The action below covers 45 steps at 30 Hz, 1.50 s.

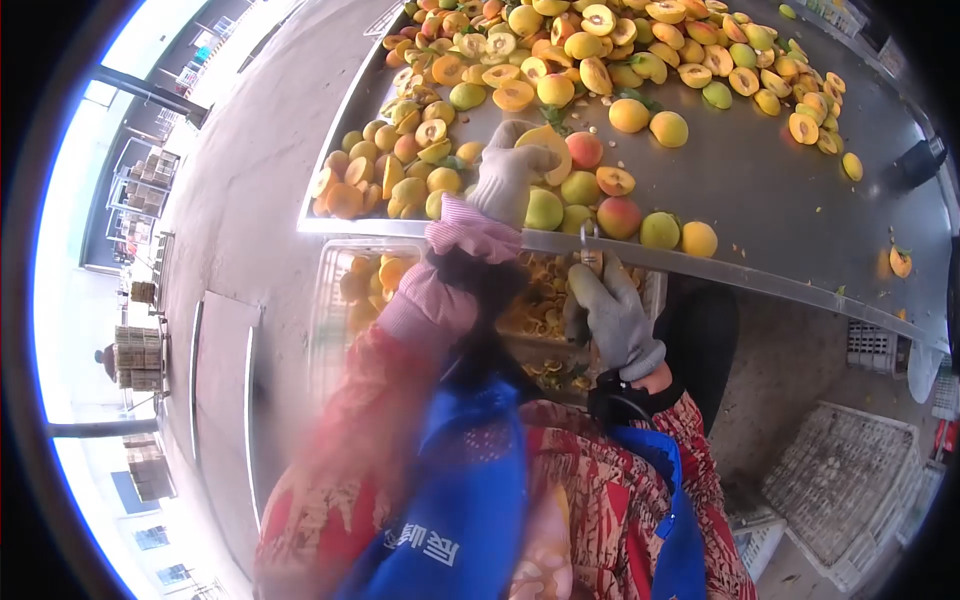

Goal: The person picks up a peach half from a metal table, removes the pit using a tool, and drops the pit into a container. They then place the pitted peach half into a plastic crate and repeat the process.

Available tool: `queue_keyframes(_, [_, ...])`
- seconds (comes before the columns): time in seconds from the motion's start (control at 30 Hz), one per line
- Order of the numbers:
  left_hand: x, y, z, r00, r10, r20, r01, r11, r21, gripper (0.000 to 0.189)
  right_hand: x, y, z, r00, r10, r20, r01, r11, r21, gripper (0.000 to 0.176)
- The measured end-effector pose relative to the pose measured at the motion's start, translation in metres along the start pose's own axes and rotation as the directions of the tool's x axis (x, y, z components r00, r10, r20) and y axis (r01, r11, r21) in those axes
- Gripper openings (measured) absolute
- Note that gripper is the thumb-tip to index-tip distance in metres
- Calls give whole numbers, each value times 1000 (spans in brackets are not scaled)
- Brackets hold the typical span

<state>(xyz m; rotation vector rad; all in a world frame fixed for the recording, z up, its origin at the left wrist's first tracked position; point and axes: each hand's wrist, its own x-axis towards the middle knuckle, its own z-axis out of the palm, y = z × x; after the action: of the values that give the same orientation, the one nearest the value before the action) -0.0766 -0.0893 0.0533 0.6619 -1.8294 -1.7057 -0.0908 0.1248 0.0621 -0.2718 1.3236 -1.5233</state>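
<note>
My left hand (508,178), in a pale work glove, is closed around a halved yellow peach (549,152) above the near edge of the metal table. Its fingers wrap the side of the fruit. Lower and to the right, my right hand (612,318), in a grey glove, grips a small tool with a metal loop (589,238) that points up at the table edge. Several whole peaches (619,217) and a cut half (615,181) lie just beyond that tool. A pile of peach halves (385,170) sits to the left of my left hand.
A large heap of halved peaches (600,45) covers the far part of the metal table (740,200). Below its edge stand a clear crate (335,290) with peach halves and a bin of pits and scraps (545,300). White plastic crates (845,490) stand at lower right.
</note>
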Motion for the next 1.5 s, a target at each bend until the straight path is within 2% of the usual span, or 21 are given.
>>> queue_keyframes(0.03, [-25,-1,0,992,124,-8,-122,956,-268,41,2,2,5,1000,11,10,-11,1000,-1,36])
queue_keyframes(0.07, [-43,1,1,993,120,-17,-120,957,-264,41,5,6,10,994,-105,9,106,986,-128,37])
queue_keyframes(0.13, [-74,19,8,966,-236,-102,93,690,-718,36,6,18,18,978,-207,30,208,945,-254,38])
queue_keyframes(0.17, [-84,22,6,928,-358,-105,146,609,-780,29,7,25,22,950,-307,56,305,875,-376,35])
queue_keyframes(0.27, [-112,1,-9,957,-263,-121,153,815,-559,38,5,38,32,911,-394,120,395,752,-528,30])
queue_keyframes(0.3, [-111,-1,-8,931,-276,-240,158,896,-415,50,4,41,34,905,-401,141,407,720,-562,28])
queue_keyframes(0.53, [-128,-1,-3,901,-201,-384,70,942,-328,49,5,54,38,884,-431,180,456,714,-531,26])
queue_keyframes(0.63, [-131,1,-3,897,-168,-409,24,942,-335,48,1,47,38,770,-513,379,634,549,-545,27])
queue_keyframes(0.7, [-128,3,-7,900,-284,-332,144,909,-390,49,-4,39,40,947,-191,259,301,810,-504,26])
queue_keyframes(0.73, [-125,1,-14,899,-289,-330,149,909,-390,49,-4,43,36,948,-187,256,296,812,-503,26])
queue_keyframes(0.8, [-117,-3,-28,916,-401,30,383,848,-366,50,-2,51,28,877,-297,377,431,831,-350,24])
queue_keyframes(0.83, [-119,-2,-27,914,-404,27,385,847,-367,50,-7,38,31,878,-293,379,429,833,-350,24])
queue_keyframes(0.9, [-123,1,-21,963,-264,-54,232,915,-330,52,-14,11,34,938,255,237,-229,965,-131,22])
queue_keyframes(0.93, [-125,1,-14,962,-267,-56,235,915,-327,52,-11,17,33,936,257,239,-232,964,-129,22])
queue_keyframes(1.0, [-128,2,1,828,-450,-336,28,631,-776,49,-3,32,28,917,186,354,-209,978,28,23])
queue_keyframes(1.07, [-143,-24,-11,887,-358,-292,139,809,-571,44,-10,25,31,907,250,338,-265,964,-2,25])
queue_keyframes(1.13, [-141,-6,-17,833,-488,-260,329,816,-475,41,-14,27,34,882,337,330,-345,938,-36,27])
queue_keyframes(1.23, [-134,-8,-17,862,-447,-241,358,872,-334,46,-10,27,36,905,291,310,-242,952,-188,29])
queue_keyframes(1.3, [-135,-6,-11,863,-425,-272,338,887,-316,39,-10,36,32,866,-213,453,379,870,-316,32])
queue_keyframes(1.33, [-136,-5,-9,863,-404,-304,316,901,-298,34,-10,38,30,867,-215,449,380,869,-318,32])
queue_keyframes(1.5, [-136,-7,-6,865,-404,-296,374,914,-155,35,-1,44,23,881,266,392,-244,964,-106,35])
